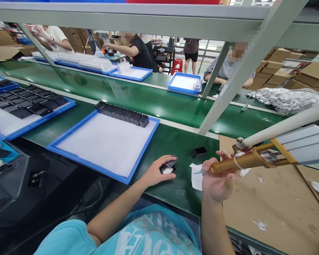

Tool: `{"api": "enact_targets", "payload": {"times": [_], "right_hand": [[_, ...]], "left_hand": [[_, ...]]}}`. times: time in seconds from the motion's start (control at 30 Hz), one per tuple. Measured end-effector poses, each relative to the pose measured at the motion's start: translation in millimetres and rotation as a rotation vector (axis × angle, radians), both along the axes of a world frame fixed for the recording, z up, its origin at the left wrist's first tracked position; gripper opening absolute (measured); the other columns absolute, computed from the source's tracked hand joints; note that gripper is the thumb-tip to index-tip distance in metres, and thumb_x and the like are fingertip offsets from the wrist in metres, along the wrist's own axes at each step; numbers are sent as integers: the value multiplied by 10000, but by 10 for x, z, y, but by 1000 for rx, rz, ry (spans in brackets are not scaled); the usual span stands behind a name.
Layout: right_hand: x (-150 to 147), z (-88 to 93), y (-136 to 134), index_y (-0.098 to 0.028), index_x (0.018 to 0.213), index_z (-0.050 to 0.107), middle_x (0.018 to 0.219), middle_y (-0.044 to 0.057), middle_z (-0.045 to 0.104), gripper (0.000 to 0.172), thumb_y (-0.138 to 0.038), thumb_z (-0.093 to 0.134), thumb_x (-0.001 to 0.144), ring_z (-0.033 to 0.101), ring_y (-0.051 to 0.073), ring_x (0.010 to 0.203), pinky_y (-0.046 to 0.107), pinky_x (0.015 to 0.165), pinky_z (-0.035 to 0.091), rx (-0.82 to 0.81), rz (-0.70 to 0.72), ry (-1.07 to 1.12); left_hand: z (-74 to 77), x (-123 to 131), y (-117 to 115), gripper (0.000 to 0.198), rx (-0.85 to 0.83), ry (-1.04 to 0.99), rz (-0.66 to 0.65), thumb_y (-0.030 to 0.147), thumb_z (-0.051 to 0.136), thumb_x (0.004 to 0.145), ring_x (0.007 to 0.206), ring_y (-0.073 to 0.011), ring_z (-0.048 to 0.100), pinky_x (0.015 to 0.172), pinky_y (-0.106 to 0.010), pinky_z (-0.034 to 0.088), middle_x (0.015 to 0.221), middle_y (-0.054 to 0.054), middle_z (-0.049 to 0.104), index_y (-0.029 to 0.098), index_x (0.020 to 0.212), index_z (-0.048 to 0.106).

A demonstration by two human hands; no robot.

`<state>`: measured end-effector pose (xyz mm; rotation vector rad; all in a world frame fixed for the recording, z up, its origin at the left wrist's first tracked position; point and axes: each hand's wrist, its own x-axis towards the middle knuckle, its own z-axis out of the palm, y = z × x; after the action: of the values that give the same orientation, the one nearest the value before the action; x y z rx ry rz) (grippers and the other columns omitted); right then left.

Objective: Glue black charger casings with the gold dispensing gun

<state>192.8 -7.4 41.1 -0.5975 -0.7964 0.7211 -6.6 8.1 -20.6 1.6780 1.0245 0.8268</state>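
Note:
My left hand (152, 174) grips a small black plastic case (163, 171) just above the green bench, fingers and thumb around its sides. The case has a dark rounded part at its top and something white inside. My right hand (215, 187) is wrapped around a gold-coloured dispensing gun (235, 163). Its pale blue nozzle tip (197, 172) points left toward the case, apart from it, over a white paper sheet (194, 182). Behind the sheet sits another open black box (200, 152).
A blue-rimmed tray (146, 152) on the left carries a row of black cases (122, 114) along its far edge. Another tray (18, 131) holds more black parts. Cardboard (271, 202) covers the right side. A slanted metal post (234, 85) and a green conveyor (149, 95) lie ahead.

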Motion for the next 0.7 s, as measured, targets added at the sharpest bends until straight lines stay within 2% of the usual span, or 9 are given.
{"api": "enact_targets", "payload": {"times": [0.03,0.1,0.3,0.4,0.47,0.6,0.7], "right_hand": [[5,1,0,-313,1139,550,1064,3,590,389,-470,595,786,567,91,487,270,435,395,3,11,1],[3,13,0,-332,1159,537,1071,1,595,387,-472,579,801,559,85,473,265,422,392,-3,41,6],[-160,114,-15,-321,1173,536,1048,3,587,430,-524,575,795,532,69,454,260,413,390,-60,121,13],[-289,158,-24,-327,1171,539,1039,-3,584,445,-548,587,788,521,60,448,251,411,379,-66,154,28],[-366,180,-25,-326,1161,546,1032,-5,584,456,-570,592,779,511,56,438,245,395,363,-61,170,41],[-464,213,-14,-322,1156,548,1035,-2,589,459,-591,575,785,502,52,425,244,379,359,-55,191,43],[-486,227,2,-314,1152,551,1044,3,593,451,-588,565,794,501,50,418,244,378,364,-50,201,40]], "left_hand": [[13,-29,-34,682,23,51,-10,415,773,718,1293,-262,473,1042,-370,426,1434,-60,481,283,1337,518],[16,-65,-101,765,46,127,2,395,765,730,1325,-255,443,1022,-364,455,1480,-60,428,295,1407,424],[-106,-5,-241,611,65,246,131,336,718,764,1299,-263,488,1007,-380,483,1487,-109,415,225,1320,489],[-156,59,-277,451,118,320,227,254,666,786,1196,-265,570,983,-405,486,1312,-116,584,191,1216,545],[-157,87,-292,347,151,388,252,264,635,813,1064,-265,632,911,-410,508,1141,-100,669,181,1144,571],[-81,86,-324,340,209,437,239,374,604,856,893,-241,680,759,-347,524,1013,-62,708,197,1142,550],[8,55,-357,326,249,413,242,371,612,838,828,-213,684,708,-303,514,937,-37,710,204,1111,550]]}}
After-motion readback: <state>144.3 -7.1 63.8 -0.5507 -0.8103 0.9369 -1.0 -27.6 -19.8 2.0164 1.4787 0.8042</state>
